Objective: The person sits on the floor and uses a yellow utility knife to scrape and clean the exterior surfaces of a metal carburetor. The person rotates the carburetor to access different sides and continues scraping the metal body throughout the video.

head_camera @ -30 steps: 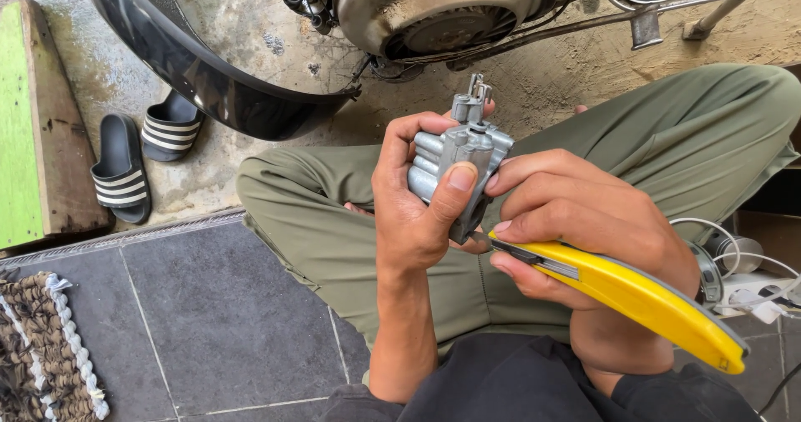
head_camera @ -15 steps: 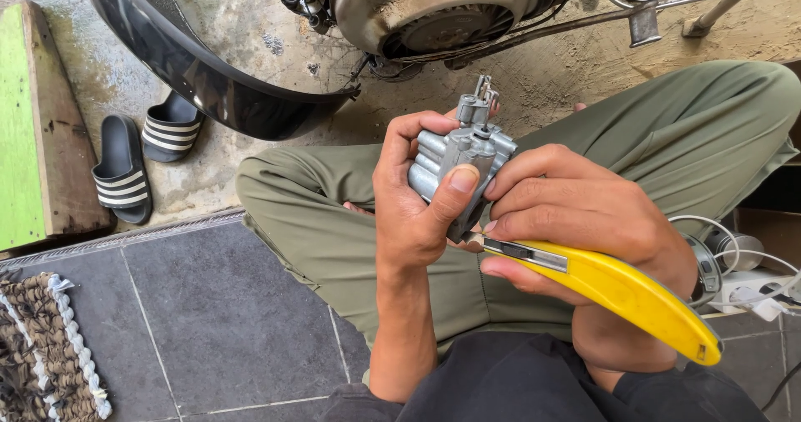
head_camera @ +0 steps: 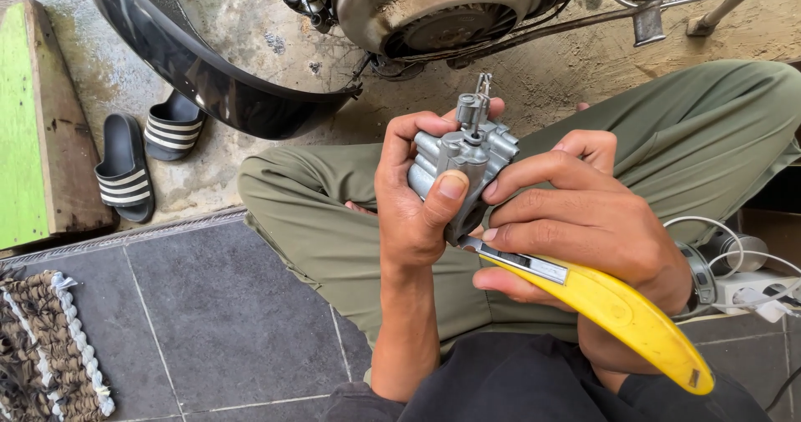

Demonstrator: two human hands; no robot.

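Observation:
My left hand (head_camera: 413, 213) grips a small grey metal engine part (head_camera: 464, 159), a carburettor-like casting with a thin lever on top, thumb pressed on its front. My right hand (head_camera: 584, 222) holds a yellow utility knife (head_camera: 622, 309), its metal blade end touching the underside of the part, fingers also resting against the casting's right side. Both hands are above my lap, over olive green trousers (head_camera: 334, 222).
A scooter's black fender (head_camera: 209, 71) and round metal engine cover (head_camera: 434, 5) stand just ahead on the concrete. A pair of black striped slides (head_camera: 146, 155) lies left, beside a green wooden plank (head_camera: 33, 121). A woven mat (head_camera: 46, 347) sits lower left; white cables (head_camera: 751, 280) right.
The hands and the metal part have barely shifted. The knife's yellow handle has swung slightly lower and nearer my body, its blade end staying at the part's underside.

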